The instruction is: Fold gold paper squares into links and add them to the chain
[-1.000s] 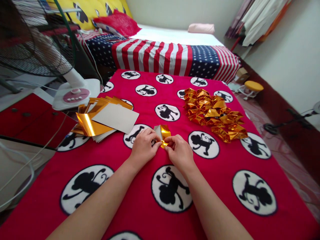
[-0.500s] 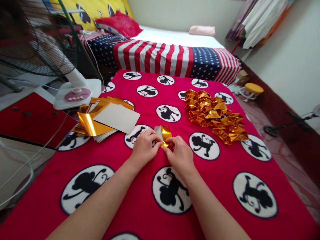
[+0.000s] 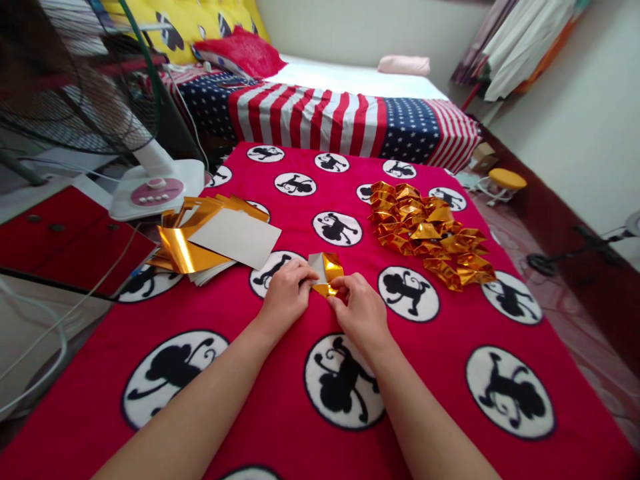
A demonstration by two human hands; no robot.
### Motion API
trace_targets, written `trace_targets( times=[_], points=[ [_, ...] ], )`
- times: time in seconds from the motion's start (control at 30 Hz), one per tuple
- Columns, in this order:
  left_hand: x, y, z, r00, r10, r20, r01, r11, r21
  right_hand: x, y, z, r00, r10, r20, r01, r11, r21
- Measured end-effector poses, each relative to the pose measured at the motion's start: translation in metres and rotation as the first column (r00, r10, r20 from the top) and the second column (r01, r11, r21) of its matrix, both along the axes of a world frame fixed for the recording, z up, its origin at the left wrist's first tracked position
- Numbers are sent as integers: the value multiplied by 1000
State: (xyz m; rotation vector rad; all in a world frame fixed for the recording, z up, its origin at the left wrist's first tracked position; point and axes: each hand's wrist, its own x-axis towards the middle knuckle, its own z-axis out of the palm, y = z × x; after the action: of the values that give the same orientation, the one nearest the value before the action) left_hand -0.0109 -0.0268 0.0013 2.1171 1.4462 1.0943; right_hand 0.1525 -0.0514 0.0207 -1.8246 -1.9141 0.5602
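A small sheet of gold foil paper (image 3: pixel 332 264), pale grey on its other face, lies partly folded between my hands. At its left edge my left hand (image 3: pixel 290 288) pinches the paper, fingers closed. My right hand (image 3: pixel 359 301) grips the lower right corner between thumb and fingers. The near end of the paper is folded to a gold point. To the left sits a loose stack of gold and grey paper sheets (image 3: pixel 235 237). Several folded gold paper pieces (image 3: pixel 425 230) stand bunched together on the right.
A red cloth (image 3: pixel 240 427) with monkey-print circles covers the table. At left stands a fan base (image 3: pixel 159 187) beside a red panel (image 3: pixel 65 230). Beyond the table is a bed with a striped, starred cover (image 3: pixel 320 113). A yellow stool (image 3: pixel 507 179) is on the floor at right.
My left hand has shifted slightly left and away from the right hand's fingertips. More of the folded gold near end now shows. My right hand has stayed almost in place.
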Motion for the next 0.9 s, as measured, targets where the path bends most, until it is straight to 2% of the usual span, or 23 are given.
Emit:
trace_targets(
  times=[0.13, 0.2, 0.4, 0.6, 0.73, 0.83, 0.9],
  points=[
    [-10, -2, 0, 975, 182, 124, -189, 981, 47, 5, 6, 3, 1000, 24, 3, -23, 998, -62],
    [-15, -2, 0, 962, 218, 167, -227, 973, 35, 7, 10, 6, 999, 39, 9, -38, 996, -82],
    [-15, 1, -2, 995, 14, 101, -17, 999, 28, 11, 17, 12, 994, 108, 35, -104, 988, -113],
    [-18, 2, -4, 996, -84, -44, 87, 992, 89, 15, 28, 20, 962, 225, 157, -209, 972, -111],
    [-26, 2, -6, 983, -166, -75, 173, 980, 99, 19, 37, 23, 921, 301, 249, -299, 953, -45],
    [-30, 1, -7, 979, -185, -81, 194, 975, 109, 20, 39, 21, 909, 319, 268, -337, 941, 21],
    [-28, 1, -6, 986, -147, -75, 155, 982, 107, 20, 37, 17, 915, 308, 260, -335, 940, 64]
  ],
)
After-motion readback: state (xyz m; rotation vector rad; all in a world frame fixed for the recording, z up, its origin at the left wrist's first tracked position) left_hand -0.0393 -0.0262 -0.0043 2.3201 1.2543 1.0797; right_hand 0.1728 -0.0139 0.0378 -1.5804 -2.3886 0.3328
